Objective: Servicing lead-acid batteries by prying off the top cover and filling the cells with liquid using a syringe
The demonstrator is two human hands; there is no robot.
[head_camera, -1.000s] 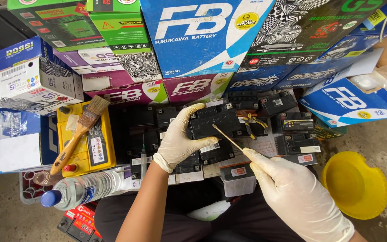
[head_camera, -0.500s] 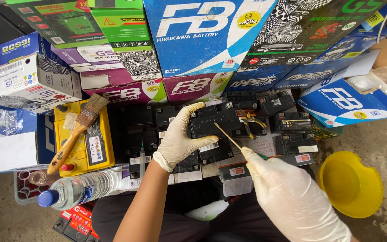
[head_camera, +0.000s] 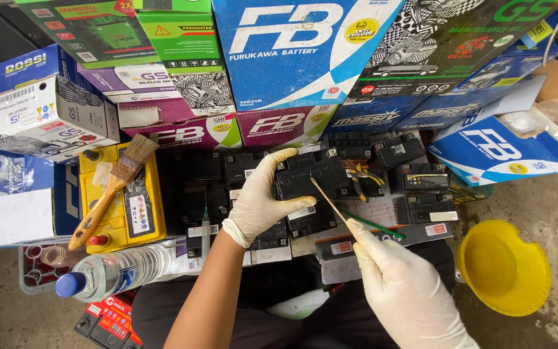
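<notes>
**Head view: stick meets battery**

Your right hand (head_camera: 408, 291) pinches a thin stick (head_camera: 328, 199) angling up-left, its tip touching the small black battery (head_camera: 311, 173) just beyond, which your left hand (head_camera: 263, 200) clasps from the left.

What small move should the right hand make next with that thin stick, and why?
Probably ease the thin stick a little further along the top of the small black battery. The gloved left hand grips that battery, tilted up off the pile, and the gloved right hand holds the stick with its tip already at the top face, so the contact looks set for a short, careful stroke.
</notes>
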